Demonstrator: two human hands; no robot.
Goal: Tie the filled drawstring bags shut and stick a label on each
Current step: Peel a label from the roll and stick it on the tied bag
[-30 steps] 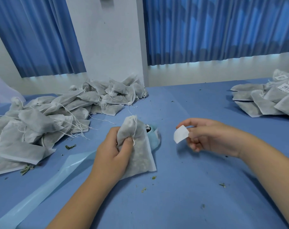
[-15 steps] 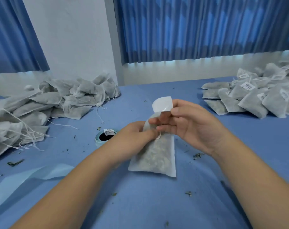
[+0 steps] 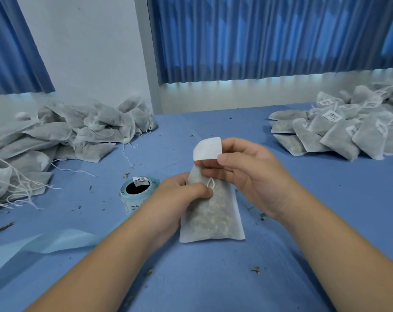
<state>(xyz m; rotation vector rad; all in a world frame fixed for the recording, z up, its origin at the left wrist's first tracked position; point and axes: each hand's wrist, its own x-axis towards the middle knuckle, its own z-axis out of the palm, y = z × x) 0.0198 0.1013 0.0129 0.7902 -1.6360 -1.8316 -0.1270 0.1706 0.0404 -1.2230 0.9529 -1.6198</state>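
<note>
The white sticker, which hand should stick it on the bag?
Probably the right hand: it pinches the label just above the bag, while the left hand grips the bag and steadies it.

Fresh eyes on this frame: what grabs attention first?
Centre: the left grip holds a filled bag while the right grip pinches a white label at its top. A pile of unlabelled bags lies left, a pile of labelled bags right, a label roll near the left grip.

Blues and greys
Blue table (image 3: 303,221), blue curtains (image 3: 258,37), grey-white bag (image 3: 213,217), white label (image 3: 207,148), turquoise label roll (image 3: 132,199).
</note>
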